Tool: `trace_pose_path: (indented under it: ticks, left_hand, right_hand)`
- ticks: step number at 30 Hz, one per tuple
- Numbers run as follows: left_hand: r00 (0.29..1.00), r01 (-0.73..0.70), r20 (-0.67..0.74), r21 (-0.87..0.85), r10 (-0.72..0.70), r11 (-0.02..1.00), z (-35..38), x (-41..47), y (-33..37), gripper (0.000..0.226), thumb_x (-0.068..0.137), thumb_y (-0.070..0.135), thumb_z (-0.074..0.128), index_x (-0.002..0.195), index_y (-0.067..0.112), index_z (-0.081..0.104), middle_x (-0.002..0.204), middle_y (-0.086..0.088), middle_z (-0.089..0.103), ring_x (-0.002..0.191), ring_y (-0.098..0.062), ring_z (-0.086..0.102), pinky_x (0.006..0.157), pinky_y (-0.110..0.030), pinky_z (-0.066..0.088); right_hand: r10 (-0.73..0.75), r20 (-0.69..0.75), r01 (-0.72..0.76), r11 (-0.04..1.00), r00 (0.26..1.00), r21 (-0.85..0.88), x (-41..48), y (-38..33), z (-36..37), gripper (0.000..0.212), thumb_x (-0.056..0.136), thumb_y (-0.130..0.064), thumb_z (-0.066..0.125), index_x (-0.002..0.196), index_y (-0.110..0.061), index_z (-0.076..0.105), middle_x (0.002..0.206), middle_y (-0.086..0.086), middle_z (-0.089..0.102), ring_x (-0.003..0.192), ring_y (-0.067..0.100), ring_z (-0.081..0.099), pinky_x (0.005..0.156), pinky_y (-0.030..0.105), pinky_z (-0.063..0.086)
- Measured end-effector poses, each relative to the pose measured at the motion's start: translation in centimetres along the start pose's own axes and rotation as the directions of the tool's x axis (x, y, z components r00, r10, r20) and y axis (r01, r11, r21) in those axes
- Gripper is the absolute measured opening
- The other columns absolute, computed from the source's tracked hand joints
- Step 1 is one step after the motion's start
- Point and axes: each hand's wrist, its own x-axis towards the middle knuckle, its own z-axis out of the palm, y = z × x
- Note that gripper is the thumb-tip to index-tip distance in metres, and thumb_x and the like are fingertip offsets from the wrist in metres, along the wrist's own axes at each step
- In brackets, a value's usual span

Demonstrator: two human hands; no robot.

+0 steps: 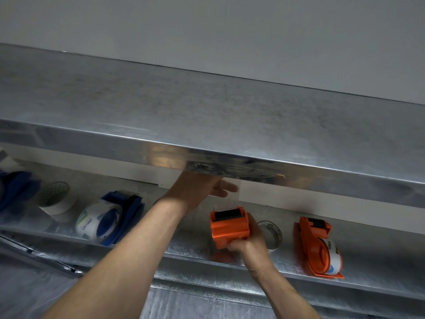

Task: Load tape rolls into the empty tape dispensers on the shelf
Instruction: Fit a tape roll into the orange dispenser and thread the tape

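My right hand point(249, 246) grips an orange tape dispenser point(230, 229) from below and holds it just above the lower shelf point(195, 254), cutter end up. A clear strip of tape point(232, 194) runs up from its roller. My left hand point(202, 192) reaches under the upper shelf's front edge and pinches the top of that strip; the edge partly hides its fingers. A second orange dispenser point(319, 247) with a roll in it lies on the shelf to the right. A blue dispenser point(110, 219) holding a white printed roll lies to the left.
A clear tape roll point(272, 233) stands behind my right hand. A white tape roll point(58, 200) and a blue object point(13, 189) sit at the far left. The steel upper shelf point(207, 116) overhangs close above both hands, with a wall behind.
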Motion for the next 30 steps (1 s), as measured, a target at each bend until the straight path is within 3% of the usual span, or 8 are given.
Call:
trace_pose_path:
  ticks: [5, 8, 11, 18, 21, 24, 27, 30]
  left_hand:
    - [0.997, -0.029, 0.075, 0.002, 0.029, 1.000, 0.7, -0.1, 0.5, 0.023, 0.095, 0.024, 0.058, 0.109, 0.008, 0.066, 0.092, -0.004, 0.077, 0.084, -0.025, 0.075, 0.080, -0.040, 0.061]
    - [0.996, -0.028, 0.083, 0.014, 0.026, 1.000, 0.4, -0.2, 0.5, 0.020, 0.096, 0.024, 0.056, 0.102, 0.009, 0.067, 0.083, -0.003, 0.077, 0.083, -0.025, 0.075, 0.080, -0.036, 0.060]
    - [0.999, -0.005, 0.035, -0.005, 0.005, 1.000, -0.3, -0.1, 0.1, 0.024, 0.096, 0.024, 0.053, 0.096, 0.003, 0.065, 0.071, -0.004, 0.073, 0.089, -0.034, 0.073, 0.089, -0.045, 0.057]
    - [1.000, 0.002, -0.014, 0.000, -0.002, 1.000, -0.3, 0.1, -0.5, 0.038, 0.090, 0.040, 0.056, 0.108, 0.009, 0.067, 0.091, -0.007, 0.077, 0.090, -0.027, 0.074, 0.094, -0.048, 0.052]
    - [0.999, -0.018, -0.049, 0.012, 0.019, 1.000, -0.1, 0.1, -0.5, 0.029, 0.096, 0.029, 0.056, 0.110, 0.006, 0.067, 0.095, -0.009, 0.077, 0.088, -0.024, 0.074, 0.088, -0.044, 0.057]
    - [0.997, -0.042, -0.055, 0.080, 0.046, 0.996, 0.1, 0.1, -0.7, 0.021, 0.093, 0.029, 0.064, 0.104, 0.015, 0.072, 0.095, -0.001, 0.078, 0.091, -0.016, 0.074, 0.091, -0.045, 0.057]
    - [0.992, -0.098, -0.067, 0.062, 0.102, 0.993, 0.3, -0.3, -1.2, 0.009, 0.090, 0.019, 0.067, 0.094, 0.023, 0.074, 0.093, 0.008, 0.077, 0.095, -0.006, 0.071, 0.094, -0.034, 0.055]
    - [0.987, -0.157, 0.010, 0.173, 0.158, 0.972, 0.5, -0.4, -2.0, 0.012, 0.089, 0.010, 0.067, 0.094, 0.017, 0.075, 0.101, 0.012, 0.074, 0.096, 0.007, 0.065, 0.090, -0.009, 0.046]
  right_hand:
    - [0.022, -0.025, -0.020, 0.998, 0.999, 0.053, 0.5, 0.0, 0.0, 0.063, 0.042, -0.002, 0.065, 0.104, -0.013, 0.061, 0.089, 0.012, 0.074, 0.085, 0.028, 0.069, 0.075, 0.048, 0.055]
    - [0.028, -0.022, -0.026, 0.997, 0.999, 0.070, 0.5, -0.1, -0.2, 0.064, 0.041, -0.002, 0.063, 0.104, -0.013, 0.061, 0.088, 0.012, 0.073, 0.079, 0.021, 0.068, 0.072, 0.044, 0.054]
    - [0.017, -0.006, -0.016, 0.998, 1.000, 0.053, 0.3, -0.1, -0.1, 0.062, 0.042, -0.002, 0.064, 0.103, -0.013, 0.061, 0.088, 0.013, 0.073, 0.077, 0.018, 0.067, 0.070, 0.042, 0.053]
    - [0.009, 0.005, -0.010, 0.998, 1.000, 0.055, 0.3, 0.2, 0.1, 0.062, 0.042, -0.002, 0.066, 0.103, -0.012, 0.061, 0.089, 0.013, 0.073, 0.084, 0.028, 0.068, 0.073, 0.043, 0.053]
    - [0.041, 0.022, -0.043, 0.996, 0.999, 0.074, 0.5, 0.4, 0.2, 0.063, 0.040, -0.007, 0.069, 0.102, -0.014, 0.064, 0.089, 0.012, 0.075, 0.088, 0.033, 0.069, 0.079, 0.049, 0.055]
    - [0.120, 0.049, -0.126, 0.982, 0.992, 0.140, 0.7, 0.6, 0.4, 0.063, 0.042, -0.011, 0.071, 0.105, -0.018, 0.065, 0.092, 0.011, 0.077, 0.090, 0.034, 0.072, 0.078, 0.053, 0.060]
    - [0.193, 0.090, -0.209, 0.946, 0.977, 0.246, 0.7, 0.4, 0.6, 0.061, 0.051, -0.010, 0.071, 0.111, -0.017, 0.065, 0.096, 0.009, 0.077, 0.088, 0.031, 0.074, 0.065, 0.041, 0.058]
    - [0.259, 0.117, -0.284, 0.896, 0.959, 0.341, 0.8, -0.2, 0.8, 0.058, 0.057, -0.016, 0.073, 0.114, -0.014, 0.065, 0.100, 0.012, 0.077, 0.088, 0.031, 0.073, 0.062, 0.040, 0.055]
